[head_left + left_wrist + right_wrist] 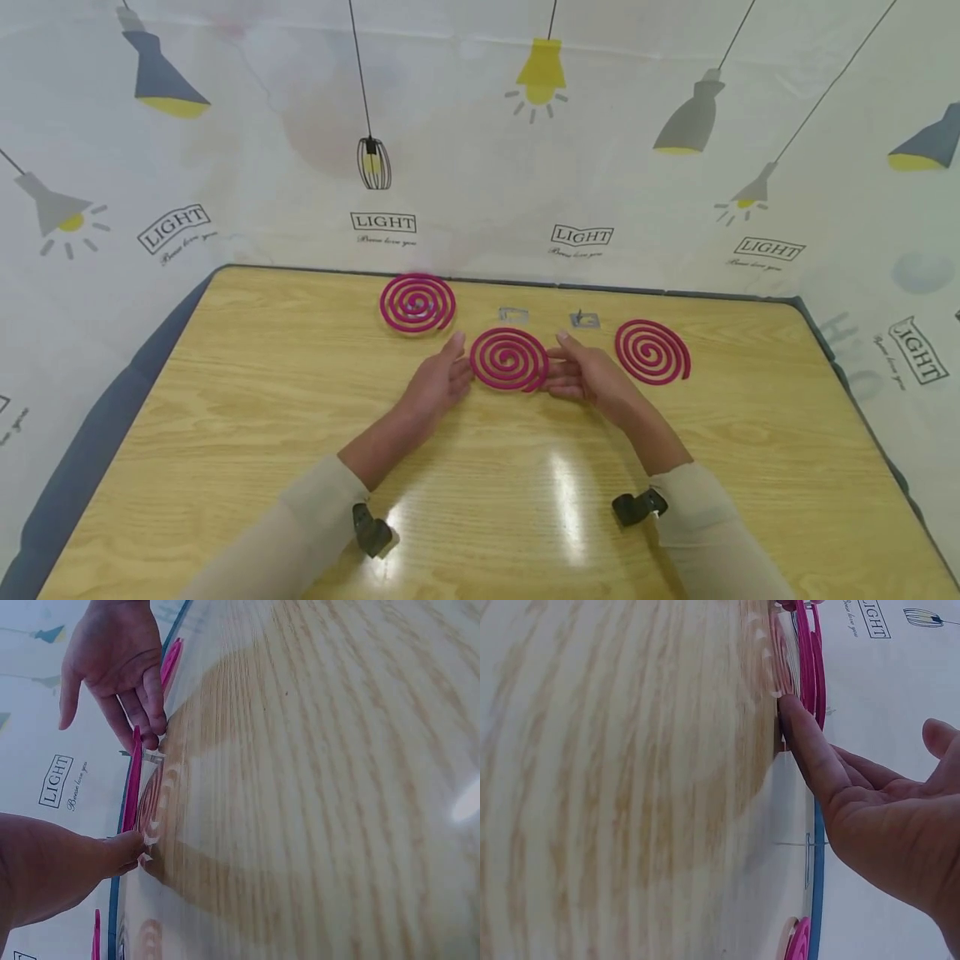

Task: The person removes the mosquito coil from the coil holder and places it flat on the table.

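A dark pink mosquito coil [509, 358] lies flat between my two hands, a little above the table in the wrist views. My left hand [438, 379] touches its left edge with fingertips, thumb pointing up. On the opposite edge, the extended fingers of my right hand [592, 377] reach under the rim, and the thumb stands free. Another mosquito coil [417, 303] sits at the back left, a metal piece showing through its middle. A third mosquito coil [652, 352] lies right of my right hand. Behind the middle coil are two small metal stands [513, 315], one with an upright prong [584, 319].
The wooden table [300, 483] has a dark blue edge at the back and sides. Right behind it rises a white wall covering [465, 167] printed with lamps. Bright reflections lie on the table between my forearms.
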